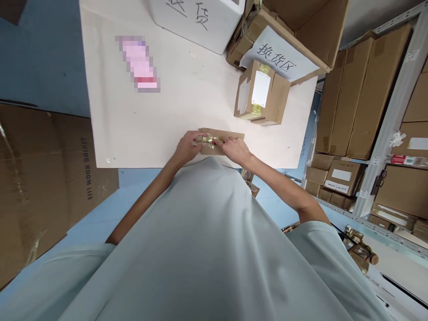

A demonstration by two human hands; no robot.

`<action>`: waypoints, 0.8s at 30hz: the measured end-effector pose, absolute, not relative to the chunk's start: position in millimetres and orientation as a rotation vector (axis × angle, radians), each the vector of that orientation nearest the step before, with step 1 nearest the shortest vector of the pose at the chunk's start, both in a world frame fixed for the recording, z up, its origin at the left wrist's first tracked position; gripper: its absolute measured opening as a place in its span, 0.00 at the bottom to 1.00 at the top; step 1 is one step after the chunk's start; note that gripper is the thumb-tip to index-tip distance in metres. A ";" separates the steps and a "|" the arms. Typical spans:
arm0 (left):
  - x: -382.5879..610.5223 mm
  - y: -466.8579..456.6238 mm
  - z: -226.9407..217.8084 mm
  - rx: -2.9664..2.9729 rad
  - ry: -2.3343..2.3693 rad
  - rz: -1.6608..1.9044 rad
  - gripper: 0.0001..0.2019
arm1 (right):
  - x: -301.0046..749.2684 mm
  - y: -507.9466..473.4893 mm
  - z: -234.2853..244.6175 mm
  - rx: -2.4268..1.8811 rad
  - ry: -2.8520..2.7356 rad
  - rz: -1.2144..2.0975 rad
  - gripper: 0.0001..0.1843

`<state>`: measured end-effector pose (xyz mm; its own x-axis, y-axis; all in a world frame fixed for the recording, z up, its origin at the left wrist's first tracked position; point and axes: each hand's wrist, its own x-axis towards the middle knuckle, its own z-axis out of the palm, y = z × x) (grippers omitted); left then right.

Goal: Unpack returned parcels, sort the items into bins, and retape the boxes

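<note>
A small cardboard box (228, 133) with a strip of shiny clear tape lies at the front edge of the white table. My left hand (189, 146) grips the box's left end, with the fingers on the far side and the thumb nearer me. Over the right part of the box, my right hand (235, 150) has its fingers closed around a small tool with a red part (214, 142), close to the tape. Most of that tool is hidden by the fingers, so its kind cannot be made out.
Two taped cardboard boxes (279, 98) stand together on the table (167, 111) at the right. Behind them are a large open carton (314, 35) with a handwritten sign and a white bin (214, 26). A blurred pink item (137, 62) lies far left. Shelves of cartons (354, 98) line the right.
</note>
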<state>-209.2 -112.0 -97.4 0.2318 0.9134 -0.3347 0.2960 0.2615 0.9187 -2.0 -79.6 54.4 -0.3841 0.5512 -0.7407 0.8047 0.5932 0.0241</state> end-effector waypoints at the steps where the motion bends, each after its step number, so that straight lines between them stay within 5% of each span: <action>1: -209.8 -111.7 -96.0 1.281 1.314 0.640 0.23 | 3.9 -79.5 54.0 1.076 2.096 -0.443 0.32; 11: -203.2 -108.6 -81.4 1.187 1.390 0.580 0.21 | 125.7 -90.4 72.9 1.169 1.985 -0.398 0.31; 24: -186.7 -114.5 -69.5 1.156 1.573 0.531 0.25 | 204.2 -98.1 10.2 1.290 2.223 -0.644 0.31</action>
<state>-186.7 -114.5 -69.5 0.0318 0.8745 -0.4839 0.4024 0.4320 0.8071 204.2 -98.1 10.2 -0.4356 0.6538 -0.6187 0.8832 0.4430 -0.1537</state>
